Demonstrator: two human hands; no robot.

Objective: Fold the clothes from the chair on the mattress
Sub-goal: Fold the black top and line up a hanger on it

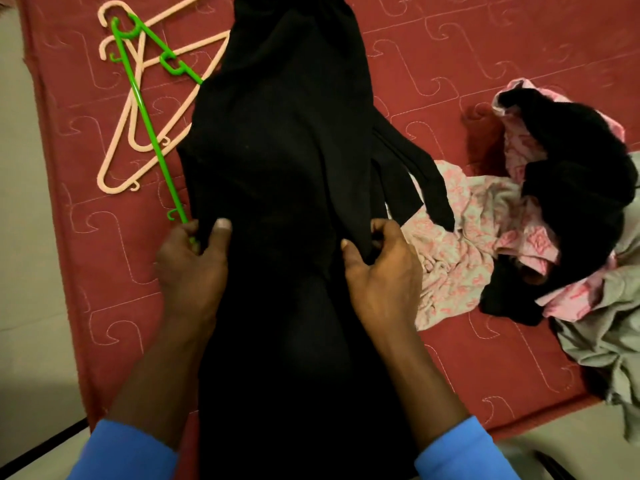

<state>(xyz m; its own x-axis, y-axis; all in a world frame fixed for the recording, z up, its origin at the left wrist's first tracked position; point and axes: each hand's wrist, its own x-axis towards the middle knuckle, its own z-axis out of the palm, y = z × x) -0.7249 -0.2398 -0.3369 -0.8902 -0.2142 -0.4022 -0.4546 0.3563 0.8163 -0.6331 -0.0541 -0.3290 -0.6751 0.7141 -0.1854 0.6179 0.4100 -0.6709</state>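
Red quilted mattress [450, 57] on a pale floor [27, 237]. Black garment [284, 150] spread lengthwise down the mattress middle. Left hand [192, 261] pinches its left edge, thumb on top. Right hand [381, 271] has fingers curled on the right edge. Green hanger [149, 123] lies across pale pink hangers [114, 187] upper left, tip at left hand. Clothes pile [485, 220], pink-grey and black, at right.

Bare mattress [485, 57] gives free passage at the far right and near right of the black garment [277, 161]. On the left, a green hanger [146, 114] lies over pink hangers [119, 128], against the garment edge. A clothes pile [561, 216] obstructs the right side.
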